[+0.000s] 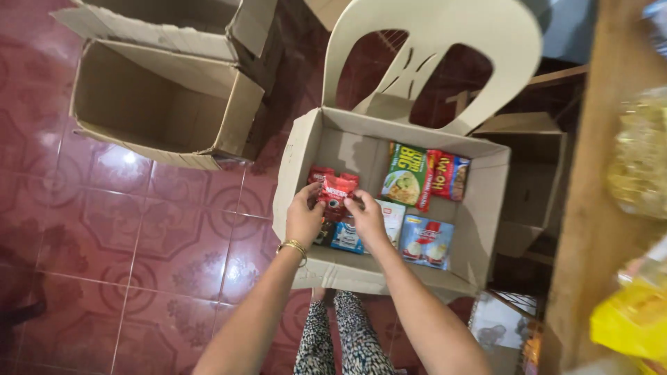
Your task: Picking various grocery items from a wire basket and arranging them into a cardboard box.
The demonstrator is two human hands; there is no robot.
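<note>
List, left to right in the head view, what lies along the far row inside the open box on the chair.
Small red packet held by both hands → big green noodle packet → red snack packet.

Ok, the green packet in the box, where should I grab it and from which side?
Take the green packet by its top edge, reaching down from above. It lies flat on the floor of the box with a red packet against its right side, so the free upper and left edges leave room for fingers. Both hands are now on the small red packet.
</note>
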